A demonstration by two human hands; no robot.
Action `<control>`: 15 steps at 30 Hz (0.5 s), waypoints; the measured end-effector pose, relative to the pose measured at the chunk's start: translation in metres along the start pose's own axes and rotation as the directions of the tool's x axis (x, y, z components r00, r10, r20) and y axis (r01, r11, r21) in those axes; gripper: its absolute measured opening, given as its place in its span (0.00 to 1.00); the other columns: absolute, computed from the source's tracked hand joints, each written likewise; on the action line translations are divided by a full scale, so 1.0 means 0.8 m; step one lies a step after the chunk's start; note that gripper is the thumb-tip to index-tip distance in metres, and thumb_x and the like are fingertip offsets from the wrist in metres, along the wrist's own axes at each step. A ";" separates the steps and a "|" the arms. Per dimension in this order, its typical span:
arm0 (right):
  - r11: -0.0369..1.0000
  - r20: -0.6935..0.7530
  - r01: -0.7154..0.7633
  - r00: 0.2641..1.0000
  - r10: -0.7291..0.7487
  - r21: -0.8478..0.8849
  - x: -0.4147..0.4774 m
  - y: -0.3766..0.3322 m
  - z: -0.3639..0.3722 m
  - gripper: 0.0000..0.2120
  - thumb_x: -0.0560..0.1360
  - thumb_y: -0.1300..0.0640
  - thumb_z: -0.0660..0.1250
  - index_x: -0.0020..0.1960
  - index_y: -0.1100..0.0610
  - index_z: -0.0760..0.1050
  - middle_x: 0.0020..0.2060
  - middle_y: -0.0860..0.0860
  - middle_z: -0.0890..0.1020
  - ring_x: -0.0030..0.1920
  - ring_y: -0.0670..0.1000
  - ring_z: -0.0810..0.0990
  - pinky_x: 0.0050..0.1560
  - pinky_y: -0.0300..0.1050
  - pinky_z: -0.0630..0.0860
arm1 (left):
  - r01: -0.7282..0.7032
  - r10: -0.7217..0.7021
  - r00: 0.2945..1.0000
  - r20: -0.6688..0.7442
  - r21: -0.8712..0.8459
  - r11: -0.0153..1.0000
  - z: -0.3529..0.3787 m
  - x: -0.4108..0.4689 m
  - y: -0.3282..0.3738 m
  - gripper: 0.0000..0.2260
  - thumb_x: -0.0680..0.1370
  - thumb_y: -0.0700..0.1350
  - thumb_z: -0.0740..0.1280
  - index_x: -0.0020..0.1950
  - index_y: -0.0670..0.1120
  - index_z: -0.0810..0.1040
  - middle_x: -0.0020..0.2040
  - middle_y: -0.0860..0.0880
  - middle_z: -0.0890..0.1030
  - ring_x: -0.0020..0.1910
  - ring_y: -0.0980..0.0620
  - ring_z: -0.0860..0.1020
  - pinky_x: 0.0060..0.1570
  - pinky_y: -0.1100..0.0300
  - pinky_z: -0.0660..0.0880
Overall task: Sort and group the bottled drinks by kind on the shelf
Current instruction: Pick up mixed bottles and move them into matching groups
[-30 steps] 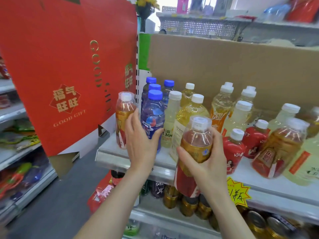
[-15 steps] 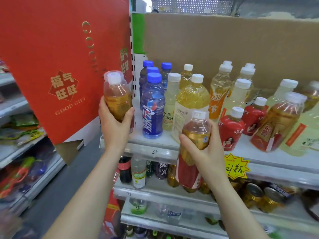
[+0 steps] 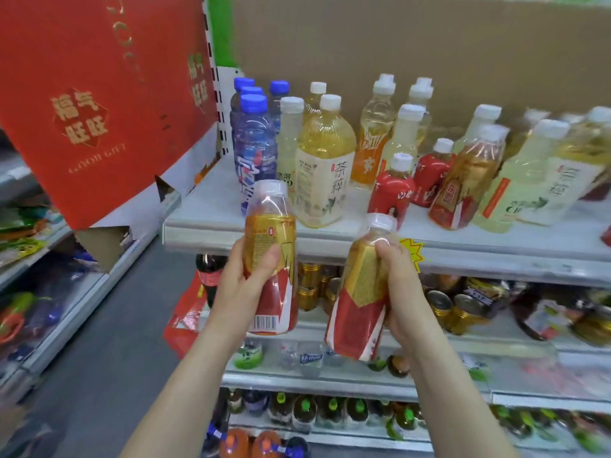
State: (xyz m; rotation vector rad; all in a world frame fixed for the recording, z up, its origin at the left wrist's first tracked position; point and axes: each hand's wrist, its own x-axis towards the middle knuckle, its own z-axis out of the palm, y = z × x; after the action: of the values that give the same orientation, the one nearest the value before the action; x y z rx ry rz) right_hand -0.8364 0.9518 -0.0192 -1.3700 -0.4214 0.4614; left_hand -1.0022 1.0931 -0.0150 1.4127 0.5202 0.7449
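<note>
While left hand (image 3: 240, 287) grips glossy plastic bottle (image 3: 269, 231), right hand (image 3: 401, 294) grips twin (image 3: 358, 295).

- Red box (image 3: 99, 94): gold "福气旺旺" in a diamond on the front with "GOOD GIFT" beneath it. "福气旺旺" appears again on the side face.
- Big tea bottle (image 3: 325, 166): "茶粹" in dark upright characters on the pale label.
- Pale bottle (image 3: 289, 143) behind it: "水溶" shows; the rest is hidden.
- Left bottle (image 3: 271, 226), gripped by the left hand (image 3: 238, 289): a barcode low on the label; the small print is too blurred to read.
- Right bottle (image 3: 357, 312), held in the right hand (image 3: 400, 292): print unreadable.
- Yellow star tag (image 3: 413, 249) on the shelf (image 3: 496, 256) edge: writing hidden.
</note>
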 end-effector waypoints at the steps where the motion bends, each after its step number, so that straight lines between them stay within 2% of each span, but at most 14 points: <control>1: 1.000 0.008 -0.007 1.000 0.007 -0.005 -0.007 0.000 -0.014 0.30 0.66 0.38 0.66 0.62 0.54 0.76 0.56 0.56 0.81 0.55 0.55 0.81 0.58 0.58 0.78 | 0.020 -0.019 1.000 0.015 -0.012 1.000 0.014 -0.009 -0.005 0.22 0.71 0.62 0.70 0.65 0.60 0.75 0.57 0.52 0.84 0.55 0.49 0.84 0.60 0.44 0.77; 3: 1.000 0.021 -0.018 1.000 0.018 -0.021 -0.020 -0.002 -0.046 0.27 0.67 0.39 0.66 0.61 0.53 0.78 0.59 0.56 0.81 0.56 0.53 0.81 0.55 0.52 0.79 | 0.041 -0.040 0.999 0.030 -0.064 0.997 0.048 -0.027 -0.011 0.22 0.73 0.60 0.72 0.65 0.57 0.75 0.57 0.50 0.85 0.54 0.47 0.84 0.57 0.47 0.79; 5: 0.999 0.029 -0.014 0.999 0.015 -0.031 -0.036 -0.009 -0.082 0.24 0.70 0.43 0.66 0.61 0.53 0.78 0.55 0.53 0.83 0.52 0.50 0.83 0.51 0.48 0.79 | 0.061 -0.059 0.998 0.020 -0.125 0.990 0.088 -0.045 -0.013 0.19 0.72 0.58 0.68 0.62 0.54 0.77 0.55 0.48 0.85 0.52 0.49 0.84 0.54 0.52 0.80; 7: 0.999 0.009 -0.019 1.000 0.019 -0.046 -0.048 -0.019 -0.124 0.20 0.72 0.44 0.68 0.61 0.51 0.77 0.53 0.50 0.84 0.52 0.48 0.84 0.51 0.46 0.79 | 0.089 -0.089 0.996 0.005 -0.177 0.980 0.131 -0.064 -0.017 0.18 0.72 0.57 0.65 0.59 0.52 0.78 0.51 0.49 0.85 0.46 0.54 0.84 0.48 0.58 0.80; 10: 0.993 -0.024 0.006 1.000 -0.009 -0.114 -0.067 -0.038 -0.194 0.13 0.79 0.49 0.69 0.61 0.50 0.74 0.54 0.49 0.83 0.52 0.47 0.84 0.50 0.46 0.79 | 0.137 -0.132 0.991 0.034 -0.234 0.963 0.194 -0.089 -0.027 0.19 0.71 0.56 0.67 0.60 0.50 0.78 0.49 0.48 0.85 0.42 0.53 0.84 0.44 0.56 0.80; 12: 0.987 -0.050 0.034 0.998 -0.043 -0.155 -0.076 -0.049 -0.242 0.14 0.79 0.50 0.69 0.62 0.50 0.74 0.54 0.48 0.83 0.52 0.46 0.84 0.52 0.47 0.80 | 0.149 -0.135 0.988 0.072 -0.236 0.960 0.236 -0.105 -0.035 0.19 0.72 0.56 0.69 0.60 0.50 0.78 0.48 0.49 0.86 0.42 0.53 0.84 0.44 0.55 0.79; 14: 0.982 -0.076 0.058 0.994 -0.073 -0.182 -0.086 -0.060 -0.287 0.18 0.76 0.45 0.71 0.63 0.49 0.74 0.55 0.48 0.84 0.53 0.46 0.85 0.55 0.49 0.81 | 0.146 -0.127 0.987 0.095 -0.237 0.960 0.277 -0.118 -0.043 0.18 0.73 0.55 0.72 0.60 0.49 0.78 0.46 0.50 0.86 0.42 0.53 0.84 0.42 0.56 0.80; 15: 0.978 -0.095 0.068 0.992 -0.088 -0.199 -0.090 -0.065 -0.308 0.22 0.73 0.42 0.72 0.63 0.48 0.74 0.55 0.48 0.84 0.53 0.47 0.84 0.56 0.51 0.81 | 0.148 -0.125 0.986 0.109 -0.236 0.960 0.296 -0.123 -0.045 0.18 0.72 0.55 0.70 0.59 0.49 0.78 0.46 0.49 0.86 0.42 0.52 0.84 0.41 0.56 0.80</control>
State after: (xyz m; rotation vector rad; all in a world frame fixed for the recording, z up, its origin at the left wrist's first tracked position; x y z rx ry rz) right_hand -0.7598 0.7014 -0.0073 -1.5542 -0.4427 0.2884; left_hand -0.8923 0.8590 -0.0354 1.1641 0.4330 0.6066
